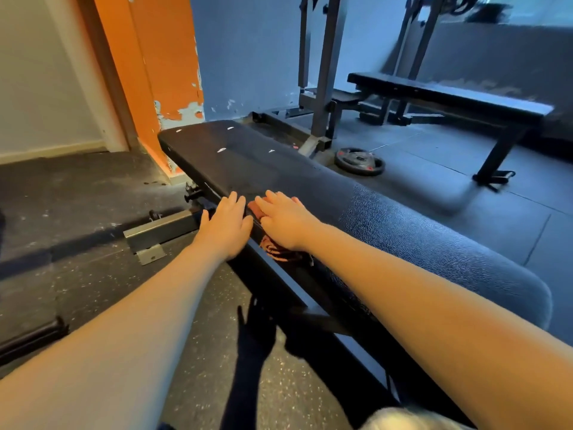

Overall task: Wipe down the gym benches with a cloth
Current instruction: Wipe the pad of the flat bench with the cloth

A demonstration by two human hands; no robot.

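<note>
Your right hand (283,220) lies flat, fingers straight, on a reddish cloth (279,254) on the near black bench (403,243). Your left hand (224,225) sits just beside it at the bench's left edge, fingers also straight. Beyond, a weight plate (359,161) lies on the floor (434,156) near a rack (324,88), and a second bench (449,96) stands further right

My right hand (285,218) presses the cloth (279,254) onto the bench (310,181) at its left edge, my left hand (226,225) just beside it, and a weight plate (359,161) and a second bench (449,94) lie to the bench's right.
</note>
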